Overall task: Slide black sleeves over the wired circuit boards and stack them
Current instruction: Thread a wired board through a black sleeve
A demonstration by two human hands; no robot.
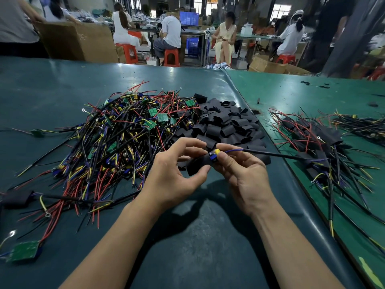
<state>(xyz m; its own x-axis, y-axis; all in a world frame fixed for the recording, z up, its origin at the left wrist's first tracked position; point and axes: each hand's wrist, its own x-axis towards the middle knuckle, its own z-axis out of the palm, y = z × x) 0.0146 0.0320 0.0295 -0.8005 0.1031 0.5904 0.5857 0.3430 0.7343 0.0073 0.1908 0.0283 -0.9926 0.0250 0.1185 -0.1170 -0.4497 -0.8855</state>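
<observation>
At the centre of the view, you hold a black sleeve (195, 164) pinched in your left hand (177, 174), its mouth turned toward 3 o'clock. Your right hand (239, 174) grips the wired circuit board (214, 156), likely to feed it inside. Bare boards (129, 130) are heaped at 10 o'clock, loose sleeves (225, 124) at 12, sleeved ones (318, 142) stacked at 3 on the table (198, 247).

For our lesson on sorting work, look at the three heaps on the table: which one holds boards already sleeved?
The heap of sleeved boards at right: black sleeves cover its boards. The pile of bare wired boards shows green boards; the pile of empty sleeves has no wires.
</observation>
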